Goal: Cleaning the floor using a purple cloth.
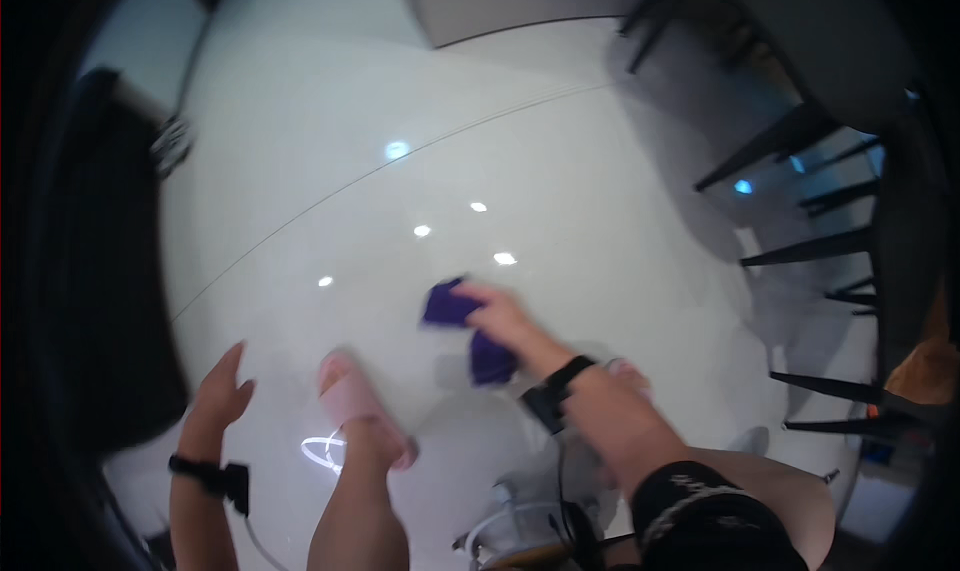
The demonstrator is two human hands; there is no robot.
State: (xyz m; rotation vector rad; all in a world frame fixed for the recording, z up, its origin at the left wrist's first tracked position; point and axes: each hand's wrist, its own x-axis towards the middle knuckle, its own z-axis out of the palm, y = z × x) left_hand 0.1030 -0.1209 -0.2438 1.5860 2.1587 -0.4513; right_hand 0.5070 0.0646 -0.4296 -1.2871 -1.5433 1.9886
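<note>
My right hand [499, 316], at the middle of the view, grips a purple cloth [450, 306]. Part of the cloth hangs or lies below my palm; blur hides whether it touches the glossy white floor [315, 218]. At the lower left, my left hand [223, 391] holds nothing, its thumb apart from its fingers. It is nearest to a dark, low piece of furniture [112, 293]. Both wrists wear black straps with small boxes and cables. Between my arms, my foot in a pink slipper [360, 402] rests on the floor; the other foot is mostly hidden behind my right forearm.
Dark tapered chair or table legs [810, 247] line the right side. A grey cabinet-like block [517, 5] stands at the top. Near my right knee sits a pale object with a rounded rim [517, 511], partly cut off. A patterned item [172, 145] lies beside the dark furniture.
</note>
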